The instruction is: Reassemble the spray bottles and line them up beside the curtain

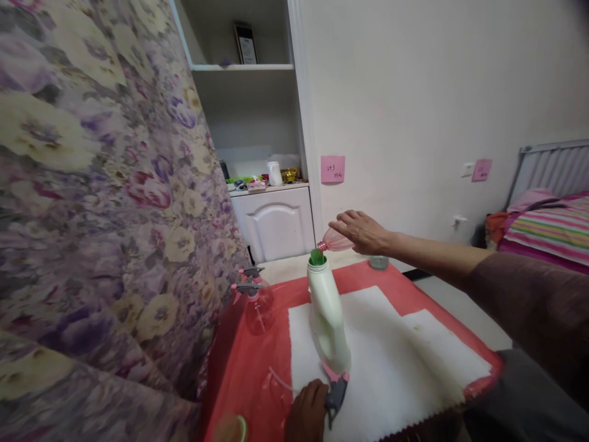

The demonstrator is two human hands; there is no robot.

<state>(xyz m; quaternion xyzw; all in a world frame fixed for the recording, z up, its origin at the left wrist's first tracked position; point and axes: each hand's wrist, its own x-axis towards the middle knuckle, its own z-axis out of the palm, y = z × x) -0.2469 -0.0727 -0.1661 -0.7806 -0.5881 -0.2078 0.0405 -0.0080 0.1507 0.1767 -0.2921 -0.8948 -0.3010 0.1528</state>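
Observation:
My right hand (361,232) is wrapped round a clear pink bottle (335,240), tipped to the left. The bottle's neck is over a green funnel (316,256) in the mouth of a pale green jug (329,313). The jug stands on white paper (377,368). Low in the view, my left hand (307,411) is closed at a grey and pink spray head (337,393), beside the jug's base. Its fingers are curled, and the spray head's tube (281,380) extends left.
Two pink spray bottles, the nearer one (260,313) in front, stand at the left of the red tabletop (271,359). A glass jar (379,263) is at the back right. A floral curtain (115,202) hangs close on the left.

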